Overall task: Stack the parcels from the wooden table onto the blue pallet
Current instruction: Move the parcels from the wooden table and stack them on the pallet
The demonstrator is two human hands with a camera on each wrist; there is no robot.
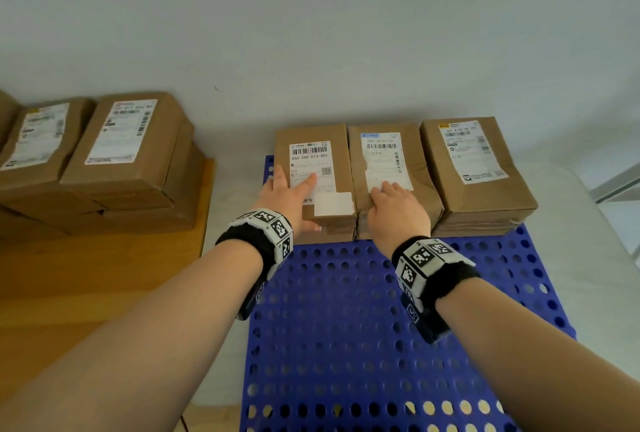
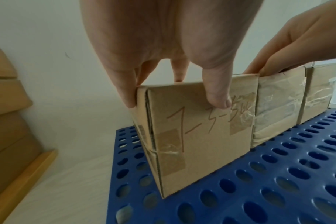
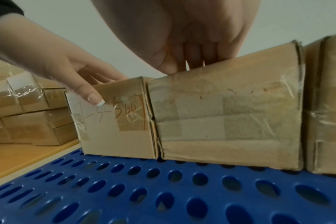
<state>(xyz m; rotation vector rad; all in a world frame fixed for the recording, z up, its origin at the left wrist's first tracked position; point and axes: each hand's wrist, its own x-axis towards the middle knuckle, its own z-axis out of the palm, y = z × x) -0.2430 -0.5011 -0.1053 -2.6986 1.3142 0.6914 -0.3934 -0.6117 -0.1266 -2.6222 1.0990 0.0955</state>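
Blue pallet (image 1: pixel 398 327) is mostly bare up front, with three parcels lined up touching along its far edge. Left hand (image 1: pixel 289 194) grips the leftmost parcel (image 1: pixel 313 168) from above, thumb down its front; right hand (image 1: pixel 394 210) rests flat-fingered on the middle parcel (image 1: pixel 384 161). Label reads "060 060-013-001", front scrawl looks like "7-5-5". Plenty of parcels on the wooden table (image 1: pixel 86 269) remain, I'd say.
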